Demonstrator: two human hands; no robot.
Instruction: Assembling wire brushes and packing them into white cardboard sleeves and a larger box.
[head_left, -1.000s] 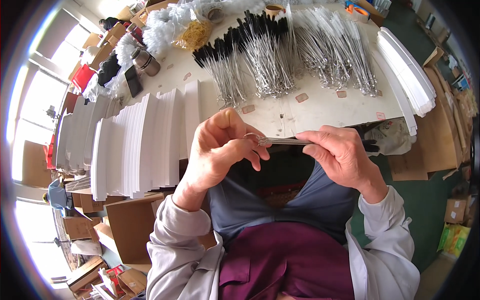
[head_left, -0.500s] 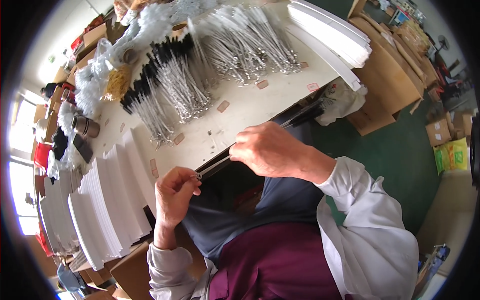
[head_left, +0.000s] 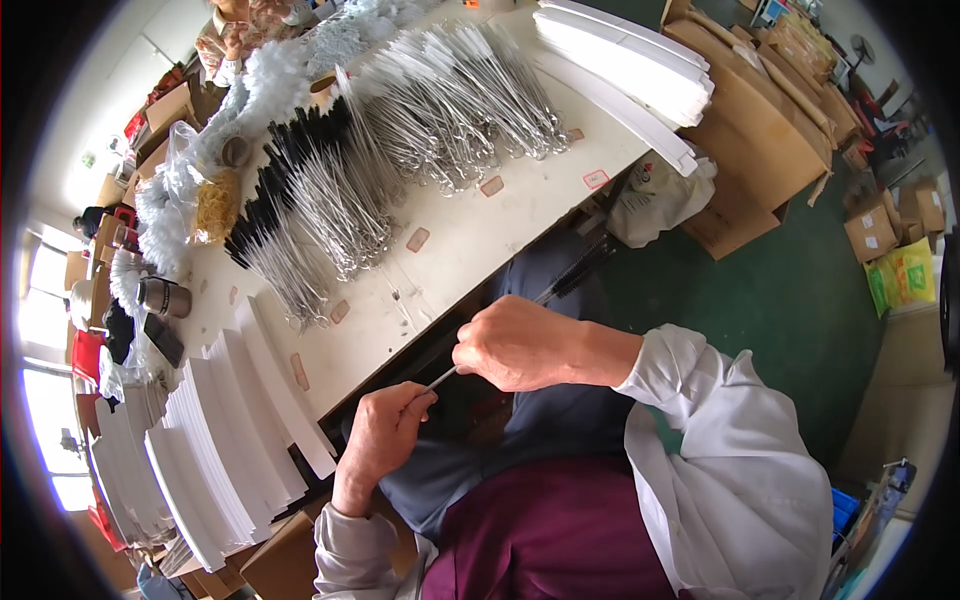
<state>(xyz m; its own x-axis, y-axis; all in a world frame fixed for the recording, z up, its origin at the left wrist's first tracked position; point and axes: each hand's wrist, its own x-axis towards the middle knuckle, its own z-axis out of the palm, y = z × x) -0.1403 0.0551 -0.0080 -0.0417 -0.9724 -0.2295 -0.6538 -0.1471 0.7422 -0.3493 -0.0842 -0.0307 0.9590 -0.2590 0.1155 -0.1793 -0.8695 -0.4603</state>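
Note:
My left hand (head_left: 385,430) pinches the looped end of a thin wire brush, and its fingers hide the loop. Around the stem, a little farther to the right, my right hand (head_left: 512,343) is closed. A short grey stretch of stem shows between the two hands. Past my right hand the black bristles of the brush (head_left: 578,270) stick out over my lap; whether there is more than one brush I cannot tell. On the table, brushes with black bristles (head_left: 325,135) and brushes with white bristles (head_left: 490,75) lie in rows, their wire loops toward me.
Stacked white strips (head_left: 215,440) stand at the table's left, more white strips (head_left: 640,60) at its far right. A steel cup (head_left: 165,297), yellow ties (head_left: 215,205) and fluffy pale bundles (head_left: 270,85) lie leftward. Beyond sits a person (head_left: 235,40). Cardboard boxes (head_left: 755,130) stand right.
Both hands have come down nearer my lap. My left fingers now cover the wire loop that showed before. The view has shifted, and a person shows at the far side.

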